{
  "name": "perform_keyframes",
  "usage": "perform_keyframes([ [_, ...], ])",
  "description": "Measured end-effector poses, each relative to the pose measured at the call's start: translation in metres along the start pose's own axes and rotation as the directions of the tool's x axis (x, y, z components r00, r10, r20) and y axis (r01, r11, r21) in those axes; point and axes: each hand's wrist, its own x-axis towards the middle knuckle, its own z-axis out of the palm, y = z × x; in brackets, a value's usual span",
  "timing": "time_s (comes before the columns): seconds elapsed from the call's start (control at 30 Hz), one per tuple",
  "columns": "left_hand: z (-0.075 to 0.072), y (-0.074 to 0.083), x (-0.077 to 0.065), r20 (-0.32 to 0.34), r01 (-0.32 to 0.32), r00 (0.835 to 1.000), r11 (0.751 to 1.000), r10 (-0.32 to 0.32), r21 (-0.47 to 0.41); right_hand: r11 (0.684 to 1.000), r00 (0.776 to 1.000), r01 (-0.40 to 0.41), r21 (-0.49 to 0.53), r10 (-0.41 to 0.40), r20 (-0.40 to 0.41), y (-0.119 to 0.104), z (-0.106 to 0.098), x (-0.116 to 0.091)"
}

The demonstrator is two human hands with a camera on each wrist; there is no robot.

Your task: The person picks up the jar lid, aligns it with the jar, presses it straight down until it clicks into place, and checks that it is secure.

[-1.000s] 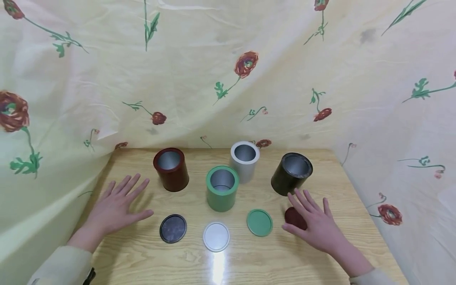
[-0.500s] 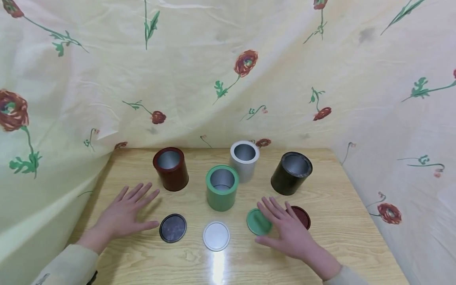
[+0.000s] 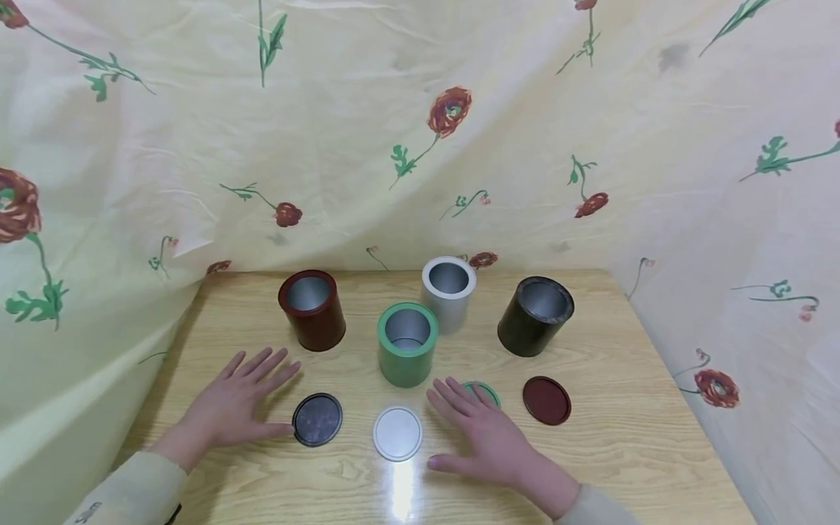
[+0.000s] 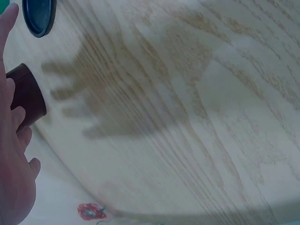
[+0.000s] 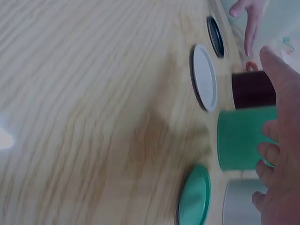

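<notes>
My left hand [image 3: 230,408] hovers over the table's left part with fingers spread, its thumb tip by the edge of the black lid [image 3: 318,420]. Over the table right of centre is my right hand [image 3: 482,441], fingers straight and holding nothing. It partly hides the green lid [image 3: 491,394]; the white lid [image 3: 397,434] lies to its left and the dark red lid [image 3: 547,400] to its right. Behind the lids stand open canisters: dark red [image 3: 321,321], green [image 3: 407,364], white [image 3: 453,310] and black [image 3: 528,328]. The left wrist view shows the hand's shadow on the wood.
The light wooden table [image 3: 630,452] is backed and flanked by a cream cloth [image 3: 341,131] printed with red flowers. The white canister stands close behind the green one. A bright light reflection lies on the wood below the white lid.
My right hand has moved left, from over the dark red lid to beside the white lid, uncovering the dark red one. My left hand has shifted slightly right and nearer me.
</notes>
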Motion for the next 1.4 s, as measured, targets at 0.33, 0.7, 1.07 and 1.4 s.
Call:
perform_keyframes([
  [0.33, 0.015, 0.0, -0.001, -0.026, -0.043, 0.999, 0.999, 0.044, 0.011, 0.992, 0.992, 0.122, -0.028, -0.121, 0.023, -0.025, 0.022, 0.027],
  [0.7, 0.022, 0.0, 0.002, -0.057, -0.089, 0.994, 0.995, 0.091, 0.037, 0.983, 0.98, 0.176, -0.047, -0.171, 0.104, -0.056, 0.043, 0.063],
  [1.07, 0.026, 0.0, 0.001, -0.054, -0.112, 0.992, 0.992, 0.115, 0.05, 0.972, 0.973, 0.196, -0.132, -0.175, 0.152, -0.066, 0.063, 0.095],
  [1.4, 0.032, -0.001, -0.001, -0.066, -0.12, 0.99, 0.991, 0.124, 0.06, 0.972, 0.972, 0.157, -0.177, -0.12, 0.201, -0.064, 0.074, 0.113],
])
